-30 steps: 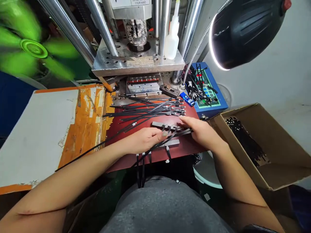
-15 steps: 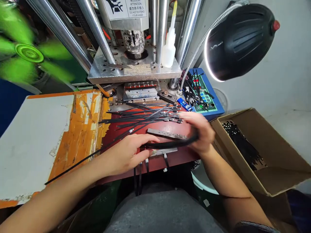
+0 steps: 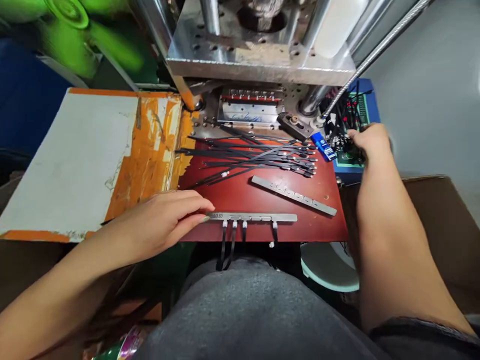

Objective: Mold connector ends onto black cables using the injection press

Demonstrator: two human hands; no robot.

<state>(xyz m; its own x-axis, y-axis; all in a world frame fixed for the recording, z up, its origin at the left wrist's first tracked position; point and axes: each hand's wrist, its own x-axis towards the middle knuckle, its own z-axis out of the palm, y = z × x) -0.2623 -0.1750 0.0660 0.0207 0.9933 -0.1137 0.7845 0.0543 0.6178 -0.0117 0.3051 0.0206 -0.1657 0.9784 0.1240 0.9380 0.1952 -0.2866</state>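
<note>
My left hand [image 3: 165, 220] lies on the dark red work plate [image 3: 258, 200], fingers stretched out, fingertips touching the left end of a grey metal bar [image 3: 255, 217]. Several black cables hang from that bar over the plate's near edge. A second grey bar [image 3: 294, 196] lies at a slant further back. A pile of black cables [image 3: 258, 157] lies across the far side of the plate. My right hand [image 3: 369, 142] reaches out to the blue control box [image 3: 354, 155] at the right, among black cables there; its fingers are hidden behind the hand.
A metal press [image 3: 262, 55] with steel columns stands behind the plate, a mould block [image 3: 247, 107] under it. A white and orange board [image 3: 93, 155] lies at the left. A green fan [image 3: 75, 20] spins at the top left. A cardboard box [image 3: 446, 225] stands at the right, a white bowl [image 3: 330, 267] below the plate.
My right hand left the bars with a bunch of black cables and moved right to the control box. My left hand slid to the near bar's left end. The view tilted down.
</note>
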